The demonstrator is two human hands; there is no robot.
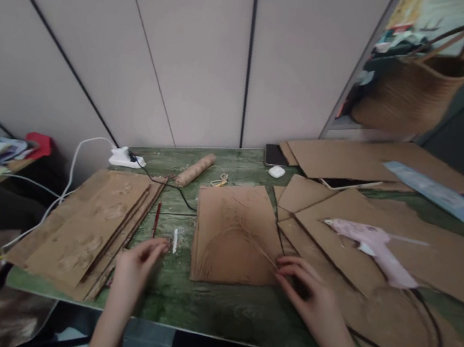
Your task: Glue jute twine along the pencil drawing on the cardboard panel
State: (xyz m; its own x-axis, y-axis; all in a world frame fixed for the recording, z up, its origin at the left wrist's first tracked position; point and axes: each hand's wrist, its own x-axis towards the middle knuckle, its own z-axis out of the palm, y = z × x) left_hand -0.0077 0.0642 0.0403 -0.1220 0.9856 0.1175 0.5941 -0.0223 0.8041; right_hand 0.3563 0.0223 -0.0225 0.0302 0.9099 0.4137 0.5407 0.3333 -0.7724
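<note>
A squarish stack of cardboard (236,252) lies in front of me, with thin loose strands of twine (243,232) curving across its top. At its right edge my right hand (305,291) pinches the ends of the twine between thumb and fingers. To the left of the stack, my left hand (140,259) is held low over the table, thumb and fingertips pressed together; whether anything is between them I cannot make out. Just beside those fingertips lie a small white stick (175,241) and some clear scraps. A dark red pencil-like stick (156,220) lies behind the left hand.
Cardboard sheets (84,219) are piled at left, others at right beneath a pink glue gun (374,243) with a looping black cord. Farther back are a roll of twine (195,170), a white power strip (127,158), a white earbud case (276,172) and a phone (274,155).
</note>
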